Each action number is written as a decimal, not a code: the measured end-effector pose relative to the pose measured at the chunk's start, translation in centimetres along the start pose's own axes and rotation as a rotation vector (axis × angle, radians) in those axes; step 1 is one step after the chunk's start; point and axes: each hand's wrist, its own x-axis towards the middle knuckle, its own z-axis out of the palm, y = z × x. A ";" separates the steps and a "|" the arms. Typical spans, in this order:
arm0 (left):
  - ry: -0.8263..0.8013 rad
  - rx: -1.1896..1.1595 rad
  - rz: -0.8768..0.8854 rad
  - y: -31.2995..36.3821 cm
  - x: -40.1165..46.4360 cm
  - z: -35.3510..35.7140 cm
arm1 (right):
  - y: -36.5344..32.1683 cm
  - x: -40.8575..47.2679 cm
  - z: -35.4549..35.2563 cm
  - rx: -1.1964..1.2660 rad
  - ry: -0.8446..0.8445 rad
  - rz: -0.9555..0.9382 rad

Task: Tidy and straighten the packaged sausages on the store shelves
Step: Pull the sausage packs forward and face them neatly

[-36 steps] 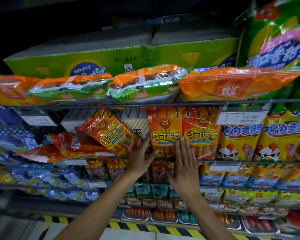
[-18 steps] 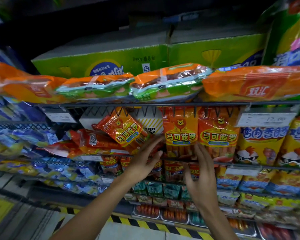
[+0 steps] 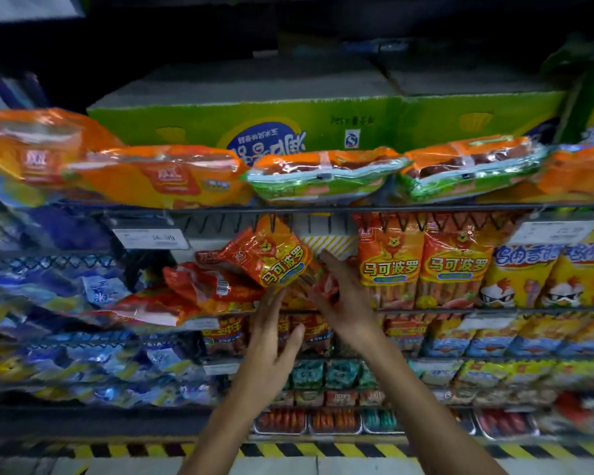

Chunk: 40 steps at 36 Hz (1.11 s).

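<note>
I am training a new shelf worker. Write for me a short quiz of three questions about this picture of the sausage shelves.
1. True or false: the tilted orange plastic sausage pack stands as upright as the two orange lion-print packs to its right.
2. Which hand reaches under the tilted pack: A) left hand B) right hand?
3. Fill in: the long green cardboard box lies on the ___ shelf, behind flat packs.

Key: 1 false; 2 A; 3 top.
</note>
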 end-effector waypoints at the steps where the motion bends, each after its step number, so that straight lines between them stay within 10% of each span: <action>1: 0.000 -0.008 0.001 0.0 0.0 0.0 | -0.3 0.5 0.1 -0.014 -0.012 0.007; 27: 0.148 -0.535 -0.206 0.5 3.5 0.6 | 0.5 -0.5 0.5 -0.084 0.271 -0.027; 40: -0.001 -0.391 -0.207 0.2 6.6 1.4 | 1.8 -2.8 1.6 -0.057 0.321 0.053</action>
